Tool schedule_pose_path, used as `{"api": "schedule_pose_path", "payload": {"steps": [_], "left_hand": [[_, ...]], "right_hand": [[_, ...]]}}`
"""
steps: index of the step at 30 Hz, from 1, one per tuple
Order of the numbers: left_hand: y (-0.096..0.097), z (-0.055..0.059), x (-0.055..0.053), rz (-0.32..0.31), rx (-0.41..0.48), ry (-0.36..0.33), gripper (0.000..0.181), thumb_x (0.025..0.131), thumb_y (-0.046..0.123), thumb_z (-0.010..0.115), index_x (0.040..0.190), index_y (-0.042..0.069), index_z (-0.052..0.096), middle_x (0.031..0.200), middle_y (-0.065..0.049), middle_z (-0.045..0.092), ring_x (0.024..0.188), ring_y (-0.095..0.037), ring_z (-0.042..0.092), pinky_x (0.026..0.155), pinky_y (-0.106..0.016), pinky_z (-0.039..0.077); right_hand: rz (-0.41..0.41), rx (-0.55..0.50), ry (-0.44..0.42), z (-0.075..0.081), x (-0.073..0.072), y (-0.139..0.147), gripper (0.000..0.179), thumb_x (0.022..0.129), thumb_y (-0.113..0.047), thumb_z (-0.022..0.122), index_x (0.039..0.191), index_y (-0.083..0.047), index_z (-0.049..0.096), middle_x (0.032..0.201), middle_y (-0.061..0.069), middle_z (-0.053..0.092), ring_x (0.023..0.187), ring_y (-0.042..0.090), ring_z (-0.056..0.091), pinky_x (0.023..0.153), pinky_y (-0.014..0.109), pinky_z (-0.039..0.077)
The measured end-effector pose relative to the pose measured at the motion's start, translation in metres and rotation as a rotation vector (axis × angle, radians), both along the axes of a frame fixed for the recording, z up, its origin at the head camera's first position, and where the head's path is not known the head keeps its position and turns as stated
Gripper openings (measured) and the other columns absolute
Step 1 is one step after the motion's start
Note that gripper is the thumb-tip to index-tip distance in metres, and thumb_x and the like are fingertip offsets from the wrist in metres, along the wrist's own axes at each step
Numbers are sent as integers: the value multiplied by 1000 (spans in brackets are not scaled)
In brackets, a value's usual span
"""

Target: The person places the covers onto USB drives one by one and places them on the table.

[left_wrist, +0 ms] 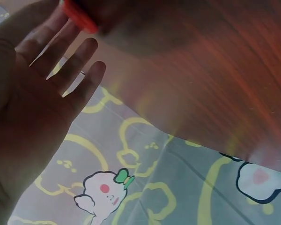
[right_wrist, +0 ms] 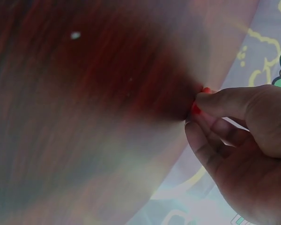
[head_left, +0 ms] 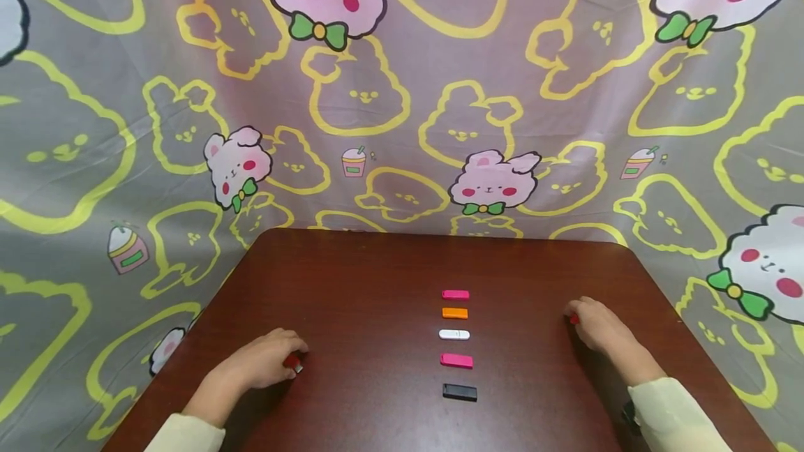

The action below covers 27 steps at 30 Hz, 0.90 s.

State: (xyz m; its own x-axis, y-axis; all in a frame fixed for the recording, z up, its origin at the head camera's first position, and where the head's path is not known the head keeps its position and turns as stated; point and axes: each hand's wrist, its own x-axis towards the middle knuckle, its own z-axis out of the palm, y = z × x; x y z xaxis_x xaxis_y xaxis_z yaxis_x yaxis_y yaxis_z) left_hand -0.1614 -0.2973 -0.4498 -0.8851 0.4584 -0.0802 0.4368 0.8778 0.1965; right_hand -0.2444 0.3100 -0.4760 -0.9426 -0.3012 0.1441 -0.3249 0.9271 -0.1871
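On the left side of the table, my left hand [head_left: 270,358] pinches a red USB stick [head_left: 292,361] between thumb and fingers, with its metal plug showing. In the left wrist view, the red USB stick [left_wrist: 79,17] is partly cut off by the top edge, and the other fingers are spread loosely. Over on the right, my right hand [head_left: 597,326] grips a small red piece [right_wrist: 195,108] between thumb and fingertips, low at the tabletop. Most of that piece is hidden by the fingers, so I cannot tell its kind.
A column of USB sticks lies mid-table between the hands: pink [head_left: 455,294], orange [head_left: 455,313], white [head_left: 454,335], another pink [head_left: 456,361] and black [head_left: 460,392]. Patterned cloth [head_left: 402,89] hangs behind and beside the brown table [head_left: 352,277].
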Motion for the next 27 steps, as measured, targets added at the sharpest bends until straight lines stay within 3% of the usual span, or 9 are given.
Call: {"api": "schedule_pose_path", "payload": {"steps": [6, 16, 22, 27], "left_hand": [[-6, -6, -3, -36, -11, 58, 32, 77, 15, 86, 105, 9, 72, 103, 1, 65, 104, -28, 62, 88, -43, 52], [-18, -12, -9, -109, 80, 85, 26, 74, 16, 87, 96, 11, 74, 92, 8, 66, 87, -12, 62, 78, -34, 52], [-21, -17, -12, -137, 99, 108, 17, 77, 13, 86, 86, 16, 72, 85, 11, 62, 78, -6, 58, 71, -31, 51], [-18, -17, -12, -123, 100, 102, 16, 79, 17, 85, 81, 18, 70, 81, 13, 59, 74, -3, 53, 66, -29, 47]], "right_hand": [[-32, -1, -38, 1, -1, 2, 16, 78, 7, 65, 92, -2, 66, 88, 11, 59, 80, 31, 61, 72, 47, 52], [-67, -36, -127, 6, 1, 2, 18, 79, -6, 70, 96, -5, 65, 89, 15, 56, 74, 28, 55, 64, 44, 47], [-46, -84, -90, 7, 3, 2, 19, 77, -5, 69, 95, -3, 65, 88, 13, 55, 74, 26, 53, 64, 40, 45], [-38, -98, -53, 7, 4, -2, 15, 77, -4, 69, 90, -3, 63, 85, 8, 55, 75, 23, 53, 65, 39, 45]]}}
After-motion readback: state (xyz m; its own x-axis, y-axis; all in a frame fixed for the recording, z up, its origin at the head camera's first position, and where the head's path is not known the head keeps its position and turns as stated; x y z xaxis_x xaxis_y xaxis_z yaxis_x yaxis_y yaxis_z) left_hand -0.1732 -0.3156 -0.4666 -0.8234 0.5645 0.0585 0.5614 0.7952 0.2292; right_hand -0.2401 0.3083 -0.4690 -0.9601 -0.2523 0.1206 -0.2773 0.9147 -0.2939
